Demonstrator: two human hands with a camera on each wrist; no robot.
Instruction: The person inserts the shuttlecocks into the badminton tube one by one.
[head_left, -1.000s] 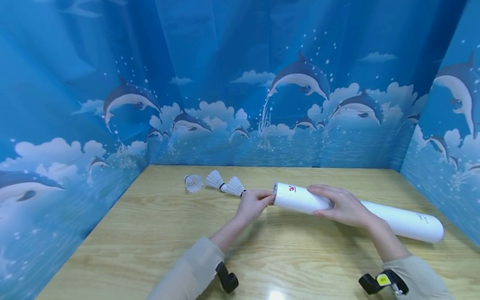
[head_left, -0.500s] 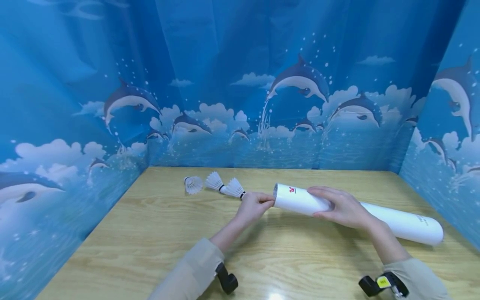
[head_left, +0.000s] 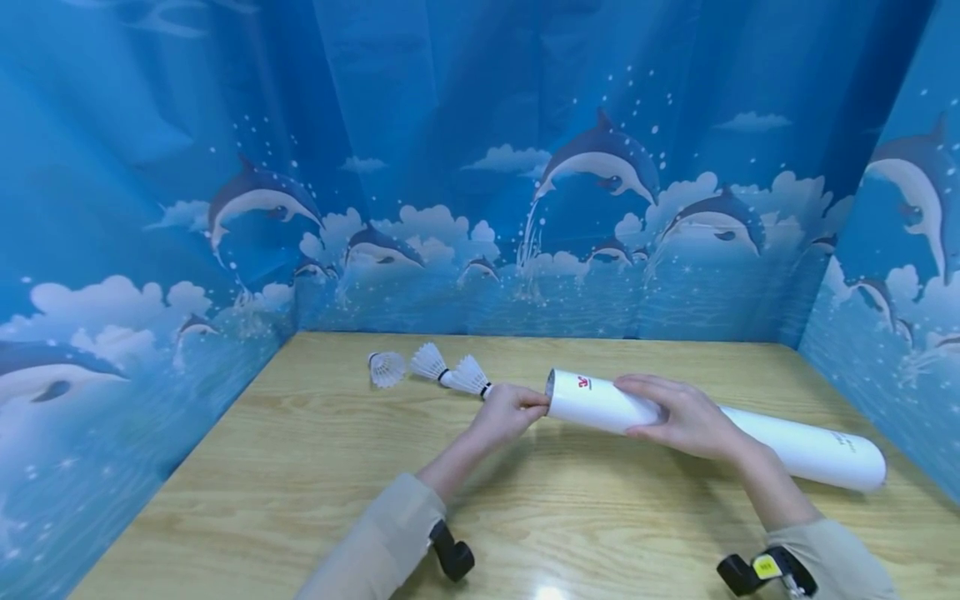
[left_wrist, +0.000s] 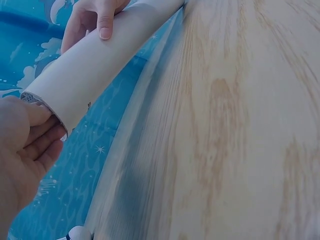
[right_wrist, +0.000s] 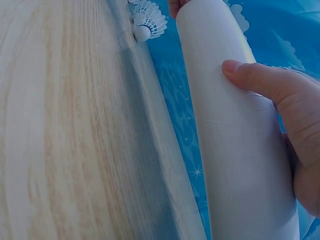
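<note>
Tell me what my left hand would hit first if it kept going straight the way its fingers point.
The open end of the tube. The left hand already has its fingertips at that rim, pointing into the mouth; whether anything sits just inside cannot be seen.

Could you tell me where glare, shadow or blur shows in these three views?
Head view: a bright glare spot on the glossy wooden table, soft shadow under the long white cardboard tube. Left wrist view: the left hand is close and blurred. Right wrist view: grain sharp, a dark shadow band beside the tube.
</note>
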